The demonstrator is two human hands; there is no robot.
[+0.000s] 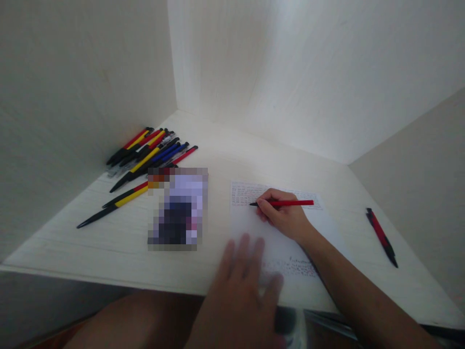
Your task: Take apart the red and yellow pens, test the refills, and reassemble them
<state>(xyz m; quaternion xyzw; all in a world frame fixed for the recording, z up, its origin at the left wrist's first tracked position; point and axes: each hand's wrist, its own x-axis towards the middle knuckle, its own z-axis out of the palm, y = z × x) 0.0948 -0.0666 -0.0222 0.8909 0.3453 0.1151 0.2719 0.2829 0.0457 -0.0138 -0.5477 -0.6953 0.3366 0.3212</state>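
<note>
My right hand [281,213] grips a red pen [294,203] between thumb and fingers, its black tip pointing left at the lines of small handwriting. Under that hand lies a white sheet of paper [243,225], written on along its top and again near its bottom edge. My left hand [243,276] is open, fingers spread, over the lower left part of the sheet; it is blurred, and whether it presses on the paper I cannot tell. To the left of the sheet lies a flat rectangular item [187,191], blurred out into coarse squares.
A heap of pens [152,150] in red, yellow, blue and black lies against the left wall panel [90,72]. A black and red pen [382,237] lies alone at the right. White panels enclose the white desktop [232,145] at the back and right. Its front edge is near my legs.
</note>
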